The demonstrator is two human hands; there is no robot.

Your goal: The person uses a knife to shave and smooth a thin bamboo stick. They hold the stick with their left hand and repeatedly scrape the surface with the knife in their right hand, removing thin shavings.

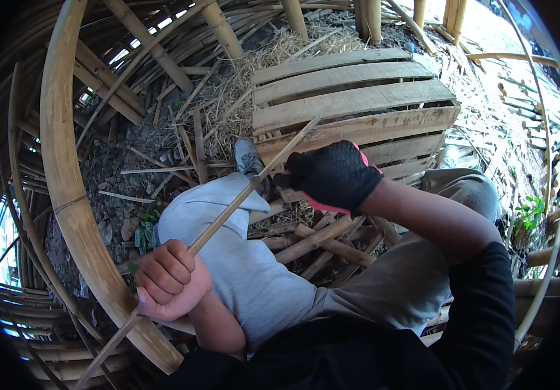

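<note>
A long, thin bamboo strip slants across my lap, from the lower left up to the front of the crate. My bare left hand is wrapped in a fist around its lower part, and the tail end runs on below the fist. My right hand wears a black glove with a pink-red back edge. Its fingers are curled close beside the strip's upper half. Whatever the gloved fingers grip is hidden by the dark glove, and I cannot tell if they touch the strip.
A slatted wooden crate stands in front of my knees. A thick bent bamboo pole curves along my left side. Cut bamboo pieces lie between my legs. Straw and shavings cover the ground beyond, and more bamboo poles stand at the back.
</note>
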